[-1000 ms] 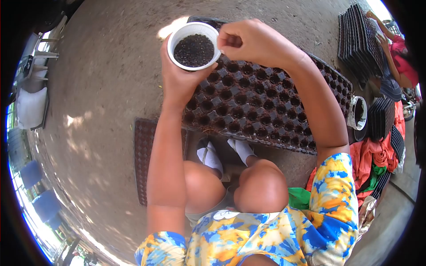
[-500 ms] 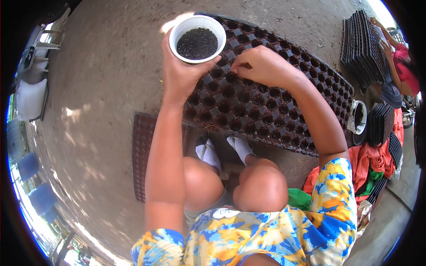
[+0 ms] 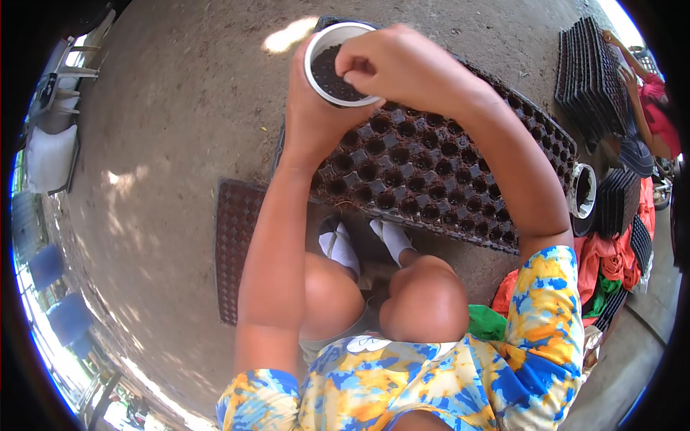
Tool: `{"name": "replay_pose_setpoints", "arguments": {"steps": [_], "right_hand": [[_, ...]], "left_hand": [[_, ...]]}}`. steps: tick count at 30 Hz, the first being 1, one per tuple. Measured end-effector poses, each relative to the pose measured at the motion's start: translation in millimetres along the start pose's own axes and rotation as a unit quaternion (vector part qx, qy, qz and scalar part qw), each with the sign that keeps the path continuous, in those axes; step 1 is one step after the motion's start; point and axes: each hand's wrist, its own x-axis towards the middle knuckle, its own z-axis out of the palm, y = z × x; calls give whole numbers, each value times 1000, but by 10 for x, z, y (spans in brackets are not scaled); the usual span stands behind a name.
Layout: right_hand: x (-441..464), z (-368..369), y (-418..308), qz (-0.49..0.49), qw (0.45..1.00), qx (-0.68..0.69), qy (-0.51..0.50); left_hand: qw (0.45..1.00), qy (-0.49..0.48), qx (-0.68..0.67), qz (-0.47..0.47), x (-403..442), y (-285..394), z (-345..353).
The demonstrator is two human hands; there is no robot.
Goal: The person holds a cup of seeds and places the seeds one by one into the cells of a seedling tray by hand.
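A white cup (image 3: pixel 313 68) with small dark grains in it is held by my left hand (image 3: pixel 316 129), its fingers wrapped round the side. Over the cup's right part is my right hand (image 3: pixel 392 68), fingers curled together in a pinch at the opening; what they hold, if anything, is too small to name. Beneath both hands lies a large dark tray (image 3: pixel 424 172) with rows of round cells, brown material round their edges. The cells look hollow and dark.
Another reddish-brown tray (image 3: pixel 237 244) lies at the left of my legs. A white container (image 3: pixel 583 190) stands at the big tray's right end. Farther right are stacked black trays (image 3: pixel 593 82), red cloth (image 3: pixel 600 258) and a person in a pink top (image 3: pixel 658 115).
My right hand went from the cup down to the tray cells, then back up over the cup. My left hand and the cup have shifted slightly right.
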Motion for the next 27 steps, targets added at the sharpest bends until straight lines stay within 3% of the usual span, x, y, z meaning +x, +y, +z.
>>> {"name": "replay_pose_setpoints", "arguments": {"steps": [3, 5, 9, 14, 18, 21, 27], "right_hand": [[-201, -134, -26, 45, 994, 102, 10], [-343, -7, 91, 72, 990, 117, -12], [-510, 389, 431, 44, 997, -4, -63], [-546, 390, 414, 53, 997, 6, -49], [-562, 386, 431, 39, 998, 12, -54], [-564, 365, 377, 110, 991, 54, -61], [-559, 379, 374, 87, 995, 27, -52]], "left_hand": [[994, 31, -107, 15, 32, -170, -92], [996, 47, -78, 9, 36, -170, -195], [991, 68, -115, -23, 12, -209, -242], [995, 69, -79, 0, 31, -222, -242], [991, 59, -123, -13, 45, -181, -223], [990, 66, -122, -9, 38, -159, -210], [992, 68, -106, -8, 31, -172, -207]]}}
